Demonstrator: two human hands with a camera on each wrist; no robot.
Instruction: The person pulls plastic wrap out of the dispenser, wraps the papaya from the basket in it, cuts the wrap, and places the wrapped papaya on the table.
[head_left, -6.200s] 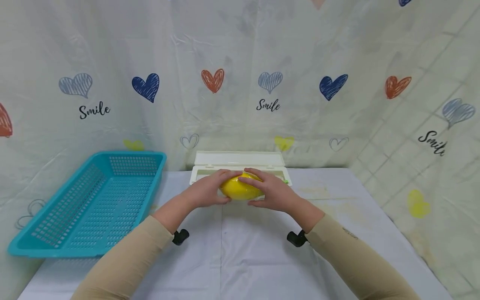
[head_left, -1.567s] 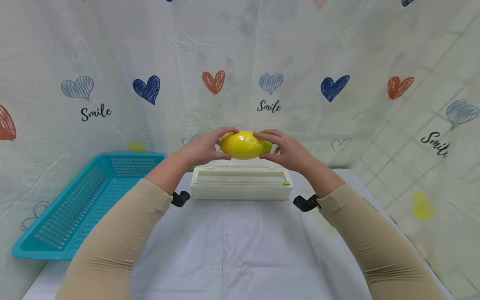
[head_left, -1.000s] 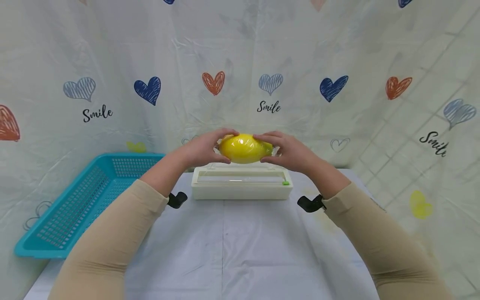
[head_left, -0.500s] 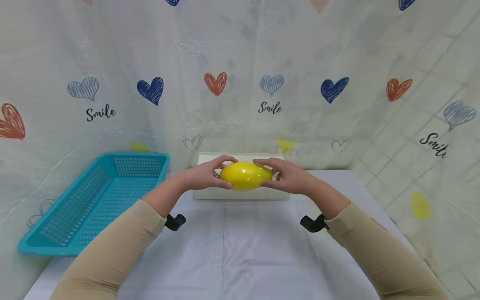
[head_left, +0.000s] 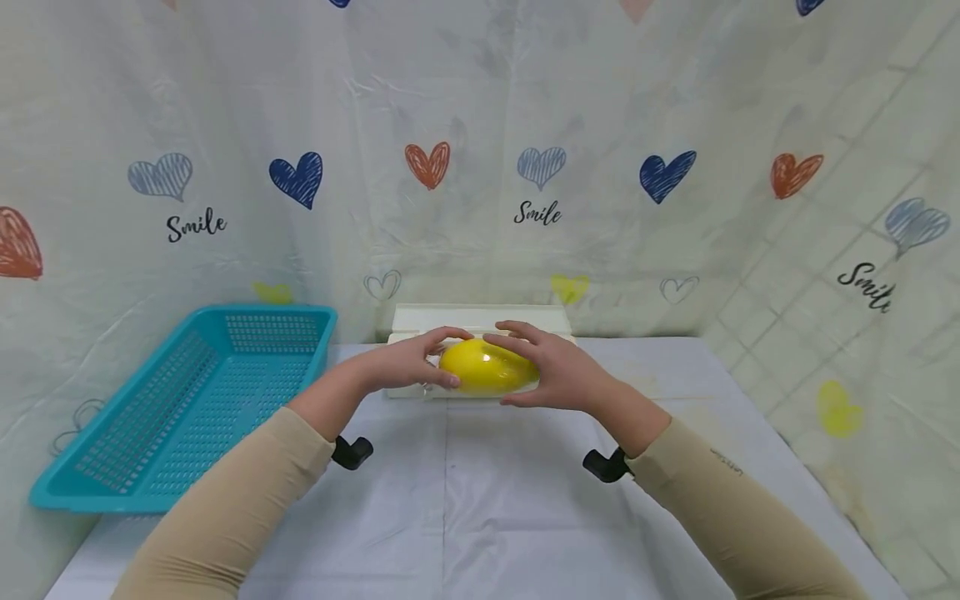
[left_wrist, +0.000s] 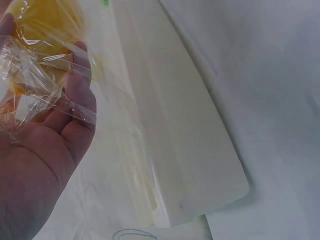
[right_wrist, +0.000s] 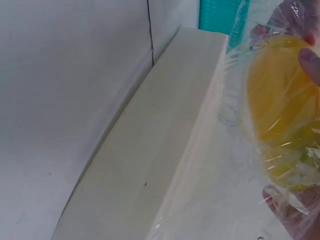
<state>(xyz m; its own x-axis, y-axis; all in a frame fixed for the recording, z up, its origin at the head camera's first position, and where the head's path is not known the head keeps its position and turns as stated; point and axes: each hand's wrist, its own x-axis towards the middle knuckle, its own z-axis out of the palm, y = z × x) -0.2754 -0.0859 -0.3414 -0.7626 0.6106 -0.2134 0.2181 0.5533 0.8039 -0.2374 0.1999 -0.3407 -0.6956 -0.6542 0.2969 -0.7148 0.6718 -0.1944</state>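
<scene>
A glossy yellow oval fruit (head_left: 482,367) lies sideways between the two hands, in front of a white cling film dispenser (head_left: 480,317). My left hand (head_left: 405,362) holds its left end, fingers above and thumb below. My right hand (head_left: 564,372) curves round the right end, fingertips over the top and thumb low at the side. Clear cling film (left_wrist: 30,75) bunches in the left palm in the left wrist view. In the right wrist view, film covers the fruit (right_wrist: 282,95), whose lower end looks greenish. The hands and fruit hide much of the dispenser in the head view.
A turquoise perforated basket (head_left: 47,493) stands at the left of the table, beside the left forearm. White cloth (head_left: 480,517) covers the table. A pale curtain (head_left: 480,92) printed with hearts hangs behind the dispenser, whose lid stands raised.
From its raised position about 1.6 seconds ago, the fruit has come down in front of the dispenser. In the last half second the right hand has shifted left, its fingers reaching farther over the top.
</scene>
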